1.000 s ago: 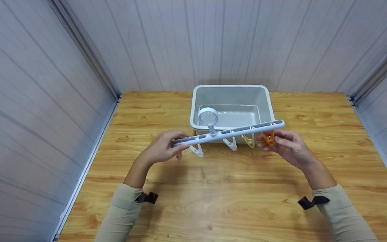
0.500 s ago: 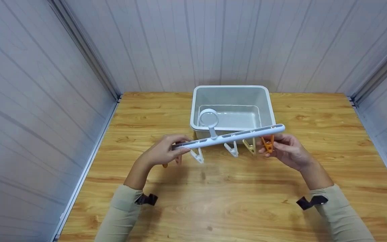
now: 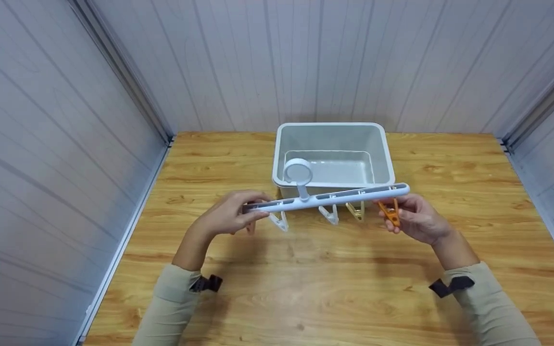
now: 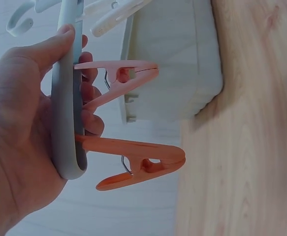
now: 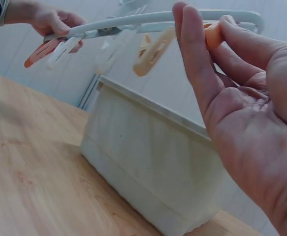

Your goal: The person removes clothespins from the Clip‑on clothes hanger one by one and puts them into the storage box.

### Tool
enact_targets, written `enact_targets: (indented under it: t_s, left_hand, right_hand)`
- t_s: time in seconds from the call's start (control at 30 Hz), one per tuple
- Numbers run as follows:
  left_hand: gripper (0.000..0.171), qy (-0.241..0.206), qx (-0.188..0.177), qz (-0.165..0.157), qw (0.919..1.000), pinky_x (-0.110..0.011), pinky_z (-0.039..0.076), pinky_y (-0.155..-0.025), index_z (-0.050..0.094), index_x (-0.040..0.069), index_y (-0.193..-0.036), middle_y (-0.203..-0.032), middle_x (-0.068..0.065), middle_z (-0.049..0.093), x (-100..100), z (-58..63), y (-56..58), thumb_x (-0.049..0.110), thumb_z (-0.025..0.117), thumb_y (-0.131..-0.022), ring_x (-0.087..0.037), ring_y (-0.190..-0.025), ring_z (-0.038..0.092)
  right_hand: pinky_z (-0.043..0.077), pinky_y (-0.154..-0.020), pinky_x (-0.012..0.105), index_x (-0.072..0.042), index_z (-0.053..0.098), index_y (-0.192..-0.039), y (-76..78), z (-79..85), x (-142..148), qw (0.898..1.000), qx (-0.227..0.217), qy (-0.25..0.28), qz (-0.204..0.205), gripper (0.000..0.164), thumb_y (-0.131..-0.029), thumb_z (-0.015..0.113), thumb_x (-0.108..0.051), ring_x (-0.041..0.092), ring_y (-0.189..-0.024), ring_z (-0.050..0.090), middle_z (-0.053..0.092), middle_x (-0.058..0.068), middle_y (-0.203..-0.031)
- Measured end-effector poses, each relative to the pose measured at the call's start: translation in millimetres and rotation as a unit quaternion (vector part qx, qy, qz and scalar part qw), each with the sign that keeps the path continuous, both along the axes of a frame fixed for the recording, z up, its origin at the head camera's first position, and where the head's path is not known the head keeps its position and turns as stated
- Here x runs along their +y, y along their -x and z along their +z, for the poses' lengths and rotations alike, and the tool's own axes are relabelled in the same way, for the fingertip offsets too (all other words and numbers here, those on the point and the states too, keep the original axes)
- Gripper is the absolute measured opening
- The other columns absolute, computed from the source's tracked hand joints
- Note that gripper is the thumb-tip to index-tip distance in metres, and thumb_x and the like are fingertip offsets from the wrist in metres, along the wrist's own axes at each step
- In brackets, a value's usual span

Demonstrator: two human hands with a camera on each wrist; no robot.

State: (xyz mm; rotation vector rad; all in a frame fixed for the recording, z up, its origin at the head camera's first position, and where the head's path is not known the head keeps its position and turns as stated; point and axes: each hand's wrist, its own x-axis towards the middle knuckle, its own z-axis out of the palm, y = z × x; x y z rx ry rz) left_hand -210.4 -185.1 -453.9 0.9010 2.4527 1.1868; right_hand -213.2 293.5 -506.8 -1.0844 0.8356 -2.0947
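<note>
A white clip hanger (image 3: 344,198) with a round hook (image 3: 298,171) is held up off the table. My left hand (image 3: 231,213) grips its left end, thumb on the near side and fingers behind. Below that hand hang a pink clip (image 4: 118,73) and an orange clip (image 4: 143,160) in the left wrist view. Along the bar hang two white clips (image 3: 329,215) and a pale yellow clip (image 3: 355,211). At the right end, my right hand (image 3: 423,221) pinches another orange clip (image 3: 392,217) between thumb and fingers; in the right wrist view those fingers mostly hide it.
Behind the hanger, a pale grey plastic bin (image 3: 390,158) stands on the wooden table (image 3: 296,288) near the back wall. The bar overlaps the bin's front rim in the head view. White panels (image 3: 238,62) enclose the back and both sides.
The hanger's right end has come down and towards me, so the bar lies flatter. The right hand has lowered slightly, still holding the orange clip, which now tilts. The left hand stays about in place.
</note>
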Motion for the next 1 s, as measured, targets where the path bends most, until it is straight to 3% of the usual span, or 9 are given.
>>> enact_targets:
  t_s: [0.1,0.33,0.43,0.6,0.67,0.83,1.0]
  left_hand:
    - [0.03,0.017,0.036,0.003,0.9992,-0.022,0.049,-0.056,0.075,0.013,-0.14,-0.095,-0.009,0.081,-4,4.7,-0.6,0.026,0.071,-0.113,-0.023,-0.063,0.075]
    - [0.027,0.075,0.162,0.018,0.9837,-0.024,0.047,-0.068,0.078,0.014,-0.133,-0.098,-0.006,0.077,-10,13.4,-3.0,0.027,0.075,-0.11,-0.006,-0.069,0.061]
    - [0.024,0.078,0.22,0.018,0.9721,-0.026,0.048,-0.069,0.079,0.015,-0.129,-0.102,-0.007,0.077,-10,15.6,-4.2,0.026,0.077,-0.108,-0.011,-0.075,0.061]
    - [0.024,0.081,0.312,0.026,0.9461,-0.031,0.05,-0.065,0.08,0.015,-0.126,-0.1,-0.01,0.075,-10,18.9,-6.6,0.025,0.082,-0.104,-0.02,-0.077,0.062]
    - [0.023,0.084,0.321,0.028,0.9429,-0.03,0.049,-0.064,0.081,0.015,-0.125,-0.1,-0.01,0.074,-10,19.8,-7.7,0.025,0.082,-0.104,-0.019,-0.076,0.06]
    - [0.022,0.101,0.299,0.028,0.9486,-0.027,0.046,-0.066,0.079,0.016,-0.126,-0.101,-0.009,0.075,-10,20.3,-13.4,0.026,0.079,-0.107,-0.018,-0.076,0.059]
    - [0.021,0.119,0.286,0.045,0.9496,-0.032,0.051,-0.068,0.079,0.016,-0.125,-0.103,-0.008,0.076,-8,20.6,-20.8,0.029,0.078,-0.107,-0.021,-0.081,0.063]
  right_hand:
    - [0.066,-0.099,0.024,0.013,0.048,-0.162,2.5,1.4,5,1.0,0.01,-0.02,0.013,0.046,-0.118,0.034,0.006,0.018,-0.118,0.08,0.075,0.018,-0.147]
    - [0.067,-0.094,0.022,0.01,0.051,-0.161,4.1,5.1,14,0.997,0.003,-0.067,0.036,0.046,-0.118,0.035,0.008,0.016,-0.115,0.081,0.074,0.018,-0.15]
    - [0.067,-0.093,0.022,0.009,0.053,-0.161,3.4,7.4,14,0.996,0.001,-0.082,0.035,0.046,-0.117,0.037,0.008,0.015,-0.114,0.082,0.076,0.017,-0.148]
    - [0.068,-0.089,0.022,0.006,0.06,-0.156,1.5,13.8,14,0.993,-0.01,-0.117,0.012,0.043,-0.116,0.045,0.007,0.015,-0.11,0.084,0.081,0.014,-0.14]
    - [0.068,-0.089,0.023,0.005,0.063,-0.154,0.6,15.3,14,0.991,-0.019,-0.131,-0.004,0.041,-0.116,0.047,0.007,0.016,-0.109,0.085,0.082,0.014,-0.136]
    - [0.069,-0.09,0.027,0.0,0.069,-0.146,-2.5,15.7,11,0.986,-0.037,-0.154,-0.044,0.038,-0.114,0.049,0.009,0.017,-0.107,0.086,0.085,0.012,-0.125]
    - [0.069,-0.091,0.027,-0.006,0.073,-0.139,-5.8,14.9,8,0.98,-0.051,-0.173,-0.086,0.037,-0.115,0.049,0.007,0.016,-0.107,0.085,0.083,0.005,-0.124]
